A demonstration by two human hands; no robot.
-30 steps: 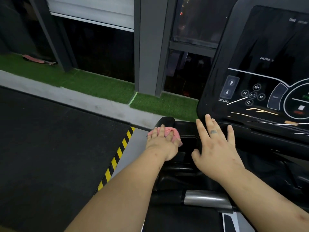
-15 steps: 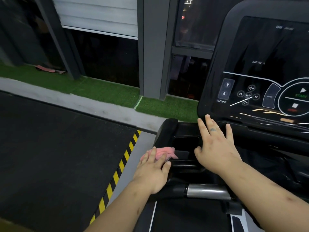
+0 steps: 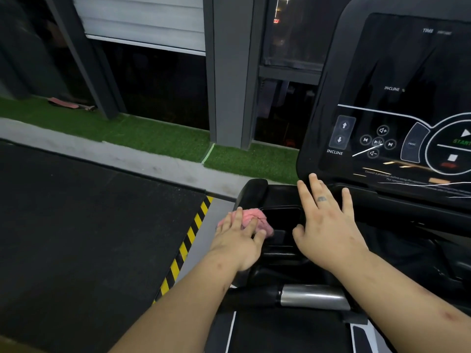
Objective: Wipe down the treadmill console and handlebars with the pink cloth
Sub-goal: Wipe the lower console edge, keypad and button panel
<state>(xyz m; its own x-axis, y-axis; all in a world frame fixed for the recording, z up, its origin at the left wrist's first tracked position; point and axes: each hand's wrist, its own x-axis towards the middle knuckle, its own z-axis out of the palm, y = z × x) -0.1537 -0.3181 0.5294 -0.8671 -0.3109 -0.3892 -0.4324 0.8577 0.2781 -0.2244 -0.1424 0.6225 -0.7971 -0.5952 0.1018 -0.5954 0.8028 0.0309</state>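
Head view. Left hand (image 3: 239,240) lies palm down on the pink cloth (image 3: 251,216), fingers nearly straight and spread, pressing the bunched cloth onto the left rim of the black storage tray (image 3: 283,215). Cloth protrudes beyond the fingertips and beside the thumb.

Right hand (image 3: 328,230) rests flat and relaxed, fingers spread, palm down on the right part of the tray. It holds nothing and is apart from the cloth. Its fingertips reach the lower edge of the treadmill console (image 3: 382,98). The dark console panel rises above and to the right of this hand and carries INCLINE arrow keys, media keys and a START marking.

A recessed pocket of the tray lies between the two hands. Handlebar (image 3: 311,295), with a silver section, runs crosswise nearer the person than both hands.

Left of the left hand are a yellow-black hazard stripe (image 3: 188,240) and a black floor mat (image 3: 76,225). Beyond that hand are green artificial turf (image 3: 158,138) and a grey pillar (image 3: 229,72).
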